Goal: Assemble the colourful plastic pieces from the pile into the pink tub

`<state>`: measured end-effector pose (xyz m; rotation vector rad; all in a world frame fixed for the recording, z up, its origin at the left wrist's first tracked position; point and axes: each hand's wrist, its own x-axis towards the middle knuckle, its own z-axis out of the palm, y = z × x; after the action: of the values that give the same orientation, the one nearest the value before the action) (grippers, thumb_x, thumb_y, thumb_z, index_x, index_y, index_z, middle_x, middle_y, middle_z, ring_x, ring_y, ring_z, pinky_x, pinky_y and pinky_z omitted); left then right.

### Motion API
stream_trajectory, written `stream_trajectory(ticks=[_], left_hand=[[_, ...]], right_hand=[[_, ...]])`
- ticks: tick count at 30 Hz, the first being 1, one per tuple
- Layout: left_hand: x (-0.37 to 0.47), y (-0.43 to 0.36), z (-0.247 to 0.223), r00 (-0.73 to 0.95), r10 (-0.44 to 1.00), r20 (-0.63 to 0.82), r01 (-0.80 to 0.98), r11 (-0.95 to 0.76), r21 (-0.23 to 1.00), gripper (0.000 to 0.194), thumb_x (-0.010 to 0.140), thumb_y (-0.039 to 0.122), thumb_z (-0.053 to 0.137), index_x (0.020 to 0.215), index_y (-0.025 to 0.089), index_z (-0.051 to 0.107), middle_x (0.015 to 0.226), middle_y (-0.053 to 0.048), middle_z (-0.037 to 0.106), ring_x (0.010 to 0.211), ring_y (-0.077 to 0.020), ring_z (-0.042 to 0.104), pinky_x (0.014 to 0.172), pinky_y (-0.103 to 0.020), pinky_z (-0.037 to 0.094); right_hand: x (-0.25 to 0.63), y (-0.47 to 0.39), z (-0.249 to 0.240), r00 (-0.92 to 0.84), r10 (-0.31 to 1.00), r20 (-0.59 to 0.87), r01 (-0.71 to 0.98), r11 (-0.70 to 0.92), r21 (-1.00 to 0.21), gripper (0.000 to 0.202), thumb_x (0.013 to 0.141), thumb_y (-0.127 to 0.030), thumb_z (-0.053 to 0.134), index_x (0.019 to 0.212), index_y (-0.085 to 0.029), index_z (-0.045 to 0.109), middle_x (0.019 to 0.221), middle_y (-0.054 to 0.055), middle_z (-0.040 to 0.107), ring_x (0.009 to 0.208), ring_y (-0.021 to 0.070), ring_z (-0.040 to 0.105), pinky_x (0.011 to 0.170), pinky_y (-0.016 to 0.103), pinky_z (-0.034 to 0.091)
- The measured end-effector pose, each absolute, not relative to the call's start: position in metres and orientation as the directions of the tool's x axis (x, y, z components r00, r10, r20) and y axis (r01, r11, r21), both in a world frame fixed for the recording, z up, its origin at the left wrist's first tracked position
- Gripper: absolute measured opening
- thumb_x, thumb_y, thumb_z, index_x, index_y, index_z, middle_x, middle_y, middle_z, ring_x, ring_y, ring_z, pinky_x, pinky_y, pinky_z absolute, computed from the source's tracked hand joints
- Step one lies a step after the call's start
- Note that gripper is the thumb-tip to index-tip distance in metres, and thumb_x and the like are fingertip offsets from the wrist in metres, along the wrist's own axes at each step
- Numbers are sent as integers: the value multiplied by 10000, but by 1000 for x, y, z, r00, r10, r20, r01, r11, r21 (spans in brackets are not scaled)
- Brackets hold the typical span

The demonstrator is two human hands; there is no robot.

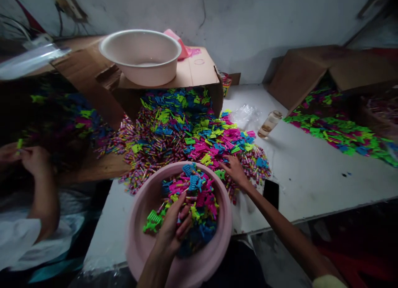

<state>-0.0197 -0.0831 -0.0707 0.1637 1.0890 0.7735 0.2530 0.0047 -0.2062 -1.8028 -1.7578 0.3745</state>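
My left hand [176, 221] is over the pink basin [139, 238], its fingers curled round a small striped stick-like piece. Colorful plastic pieces [205, 197] in blue, pink, yellow and green lie inside the basin below it. To the right of the rim, my right hand [235, 170] reaches onto the pile of plastic parts [202, 147] on the table, its fingers spread and touching the pieces near a green one. Many short striped sticks [149, 155] are mixed into the left part of the pile.
A white bowl [149, 74] stands on an open cardboard box [199, 68]. A bottle [269, 124] and a dark phone [270, 193] lie right of the pile. Another person's hands [34, 157] work at far left. A second box [298, 72] spills parts at right.
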Motion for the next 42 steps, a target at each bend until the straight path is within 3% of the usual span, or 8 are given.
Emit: stream_trajectory(ticks=[2, 7, 12, 19, 22, 27, 32, 42], left_hand=[[-17, -86, -77, 284, 658, -698, -459, 732, 504, 412, 813, 473, 759, 698, 182, 491, 440, 118, 379, 237, -9, 209, 236, -129, 149], [-26, -95, -73, 232, 748, -622, -455, 648, 610, 336, 799, 459, 752, 933, 179, 623, 693, 42, 587, 445, -68, 495, 320, -148, 327], [-30, -98, -70, 137, 836, -532, -343, 544, 766, 353, 803, 450, 757, 964, 141, 701, 757, 8, 604, 499, -64, 489, 345, -142, 304], [-28, -81, -76, 114, 885, -451, -132, 463, 876, 419, 802, 569, 738, 897, 167, 671, 479, 90, 384, 362, -40, 281, 345, -150, 194], [-26, -68, -63, 103, 917, -384, -54, 391, 919, 424, 811, 585, 722, 903, 176, 661, 535, 67, 446, 417, -49, 351, 374, -139, 196], [-24, -62, -36, 208, 962, -177, 161, 145, 976, 312, 850, 490, 716, 810, 180, 705, 790, -18, 617, 627, -123, 584, 447, -181, 367], [-25, -75, -28, 57, 997, 47, 262, -61, 963, 221, 817, 386, 786, 890, 191, 711, 638, 27, 592, 561, -121, 566, 500, -208, 427], [-27, -79, -21, 111, 992, 61, 237, -86, 968, 189, 896, 346, 716, 993, 185, 736, 969, -60, 753, 776, -183, 721, 688, -259, 576]], right_hand=[[239, -3, -210, -6, 985, 172, 804, 107, -584, 363, 928, -391, 623, 1230, -192, 650, 1267, 135, 654, 1196, 299, 546, 1043, 432, 431], [234, -32, -212, -87, 986, 144, 750, 160, -642, 451, 877, -332, 681, 1309, -218, 620, 1469, 146, 507, 1385, 345, 393, 1154, 500, 320], [244, -47, -208, -19, 992, 128, 643, 110, -758, 198, 873, -377, 664, 993, -223, 695, 1292, 137, 626, 1277, 343, 496, 1111, 526, 364], [224, -51, -149, 204, 979, 23, 372, -56, -926, 415, 992, -572, 407, 1145, -209, 537, 895, 46, 671, 759, 217, 669, 631, 341, 566], [204, -63, -107, 66, 990, -123, 64, -128, -990, 389, 955, -571, 518, 1132, -225, 545, 770, -4, 669, 553, 170, 641, 464, 265, 508], [177, -81, -62, -59, 956, -287, -361, -289, -887, 341, 847, -481, 729, 1047, -223, 632, 757, -16, 670, 519, 133, 613, 402, 217, 446], [168, -87, -57, -86, 946, -313, -332, -323, -886, 327, 781, -412, 814, 1004, -196, 710, 855, 18, 717, 647, 145, 653, 523, 230, 534], [163, -91, -51, -88, 977, -193, -146, -204, -968, 256, 869, -442, 731, 1015, -233, 739, 965, 14, 727, 834, 176, 697, 662, 244, 604]])
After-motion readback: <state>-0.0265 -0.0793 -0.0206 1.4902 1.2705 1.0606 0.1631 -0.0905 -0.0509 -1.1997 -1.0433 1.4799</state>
